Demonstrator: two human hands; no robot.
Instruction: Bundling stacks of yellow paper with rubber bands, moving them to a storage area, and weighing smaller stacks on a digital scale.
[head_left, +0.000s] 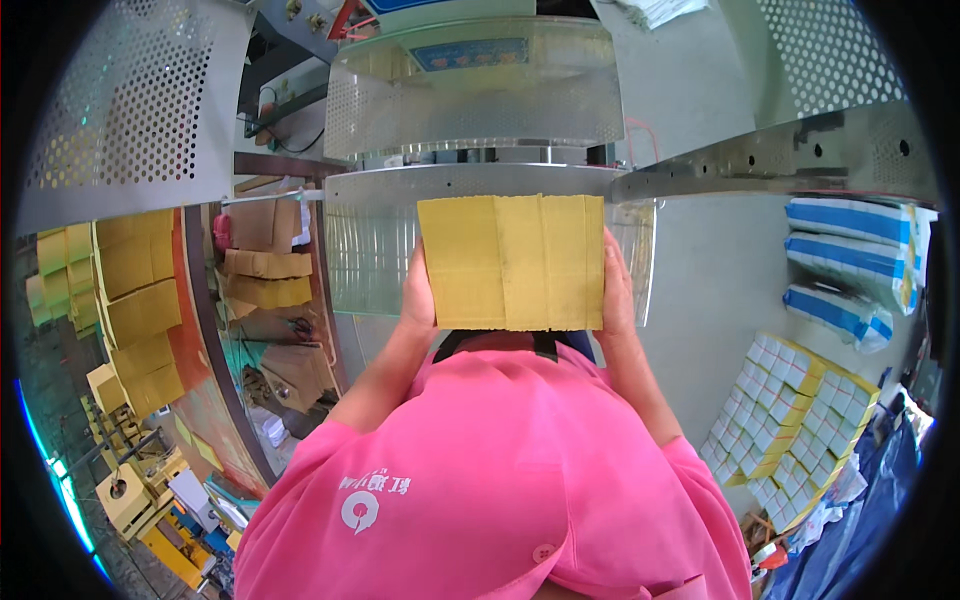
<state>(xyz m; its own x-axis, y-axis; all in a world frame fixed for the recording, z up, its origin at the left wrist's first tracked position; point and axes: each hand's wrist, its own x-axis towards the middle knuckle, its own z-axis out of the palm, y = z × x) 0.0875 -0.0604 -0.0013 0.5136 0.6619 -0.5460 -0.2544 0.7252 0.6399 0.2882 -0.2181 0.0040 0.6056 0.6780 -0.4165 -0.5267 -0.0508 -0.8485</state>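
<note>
Between my two hands is a block of yellow corrugated cardboard (515, 265), raised in front of my chest. Vertical creases run down its upper face, and its edges look ragged. My left hand (418, 288) presses against the block's left side, with the fingers partly hidden behind it. Against the right side lies my right hand (617, 285), its fingers stretched along the edge. The underside of the cardboard is out of sight. Just beyond it stands a metal machine with a perforated, see-through cover (475, 95) and a steel ledge (380, 188).
Stacks of yellow cardboard (140, 300) lie on a bench to the left, beside a shelf of brown cardboard (268, 263). Blue-and-white striped packs (850, 250) and bundled white packets (775, 400) sit on the right floor. A perforated metal panel (130, 110) rises at the far left.
</note>
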